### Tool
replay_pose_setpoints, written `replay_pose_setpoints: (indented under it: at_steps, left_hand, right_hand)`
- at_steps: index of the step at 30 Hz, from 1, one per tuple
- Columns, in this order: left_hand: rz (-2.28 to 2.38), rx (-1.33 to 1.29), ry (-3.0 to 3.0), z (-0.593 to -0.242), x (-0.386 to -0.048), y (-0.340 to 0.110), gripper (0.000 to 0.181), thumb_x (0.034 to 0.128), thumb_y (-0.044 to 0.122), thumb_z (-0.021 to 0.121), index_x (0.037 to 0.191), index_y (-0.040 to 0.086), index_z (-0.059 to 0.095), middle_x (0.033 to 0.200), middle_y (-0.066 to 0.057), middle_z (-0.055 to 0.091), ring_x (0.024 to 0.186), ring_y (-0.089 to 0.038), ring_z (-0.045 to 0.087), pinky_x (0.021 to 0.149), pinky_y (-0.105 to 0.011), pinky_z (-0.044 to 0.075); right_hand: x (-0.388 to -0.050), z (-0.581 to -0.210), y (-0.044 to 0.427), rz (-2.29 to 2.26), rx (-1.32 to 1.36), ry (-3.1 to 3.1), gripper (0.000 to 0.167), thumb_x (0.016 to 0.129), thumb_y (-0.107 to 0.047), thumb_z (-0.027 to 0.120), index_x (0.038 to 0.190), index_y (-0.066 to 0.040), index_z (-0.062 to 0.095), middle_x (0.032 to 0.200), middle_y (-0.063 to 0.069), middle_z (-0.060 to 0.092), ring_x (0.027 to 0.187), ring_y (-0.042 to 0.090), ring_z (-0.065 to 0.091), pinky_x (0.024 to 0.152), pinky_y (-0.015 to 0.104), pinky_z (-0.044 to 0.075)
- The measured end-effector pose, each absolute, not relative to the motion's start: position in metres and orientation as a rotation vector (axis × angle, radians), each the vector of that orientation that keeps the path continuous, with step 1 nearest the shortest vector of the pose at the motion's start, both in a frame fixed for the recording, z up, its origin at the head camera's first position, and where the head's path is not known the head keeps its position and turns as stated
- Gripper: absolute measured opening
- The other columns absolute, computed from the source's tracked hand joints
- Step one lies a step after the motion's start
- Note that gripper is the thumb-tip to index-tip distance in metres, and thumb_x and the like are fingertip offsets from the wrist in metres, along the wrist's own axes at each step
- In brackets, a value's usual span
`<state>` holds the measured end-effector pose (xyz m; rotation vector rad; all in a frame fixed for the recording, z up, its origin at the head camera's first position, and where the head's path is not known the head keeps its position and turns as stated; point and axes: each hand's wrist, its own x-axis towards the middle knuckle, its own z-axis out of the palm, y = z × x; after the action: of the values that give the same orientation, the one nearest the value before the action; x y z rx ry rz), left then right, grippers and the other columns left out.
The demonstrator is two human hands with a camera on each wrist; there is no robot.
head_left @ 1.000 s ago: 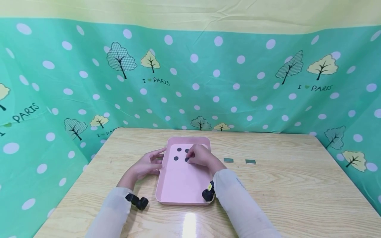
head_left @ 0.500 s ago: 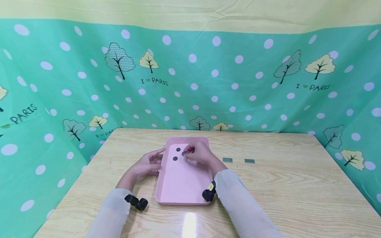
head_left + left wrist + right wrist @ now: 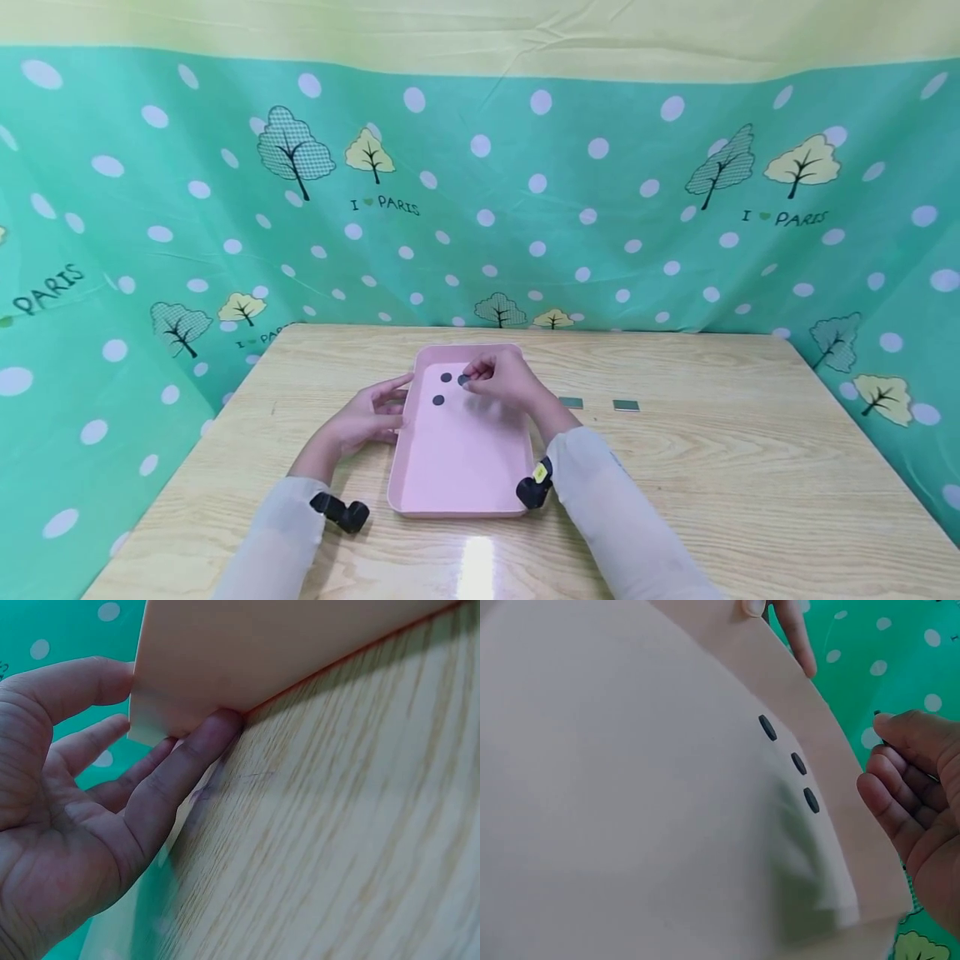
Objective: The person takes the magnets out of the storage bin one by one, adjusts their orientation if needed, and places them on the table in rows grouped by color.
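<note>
A pink tray (image 3: 468, 467) lies on the wooden table, with black discs (image 3: 438, 400) near its far end. In the right wrist view, several small discs (image 3: 767, 727) lie in a bent row on the tray floor. My right hand (image 3: 506, 379) is over the tray's far part and pinches another black disc (image 3: 877, 715) between thumb and fingers. In the head view that held disc and one lying disc nearly overlap at the fingertips. My left hand (image 3: 367, 421) touches the tray's left wall with fairly straight fingers (image 3: 82, 682).
Two small dark green rectangular plates, a nearer-in plate (image 3: 571, 403) and an outer plate (image 3: 626, 406), lie right of the tray. A green dotted curtain (image 3: 540, 208) hangs behind the table (image 3: 712, 467). Each wrist wears a black camera (image 3: 534, 487).
My right hand has picked up the nearer right disc and raised it slightly, away from its place on the tray floor. The left hand stays at the tray wall.
</note>
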<state>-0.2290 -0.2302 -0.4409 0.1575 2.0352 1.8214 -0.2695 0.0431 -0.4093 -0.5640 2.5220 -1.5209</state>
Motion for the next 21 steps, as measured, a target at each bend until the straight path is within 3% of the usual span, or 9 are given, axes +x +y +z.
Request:
replay_pose_setpoints:
  at_steps: [21]
  left_hand:
    - [1.829,0.198,2.009,-0.441,-0.229,-0.231,0.081,0.0845,-0.007,0.063,0.155,0.014,0.028,0.151,-0.023,0.032,0.117,-0.032,0.055,0.083,-0.049,0.056]
  right_hand:
    - [-0.239,-0.389,0.057,-1.426,-0.778,2.505,0.01,0.081,-0.003,0.076,0.09,-0.003,0.073,0.082,-0.001,0.068,0.075,0.013,0.063,0.07,0.023,0.056]
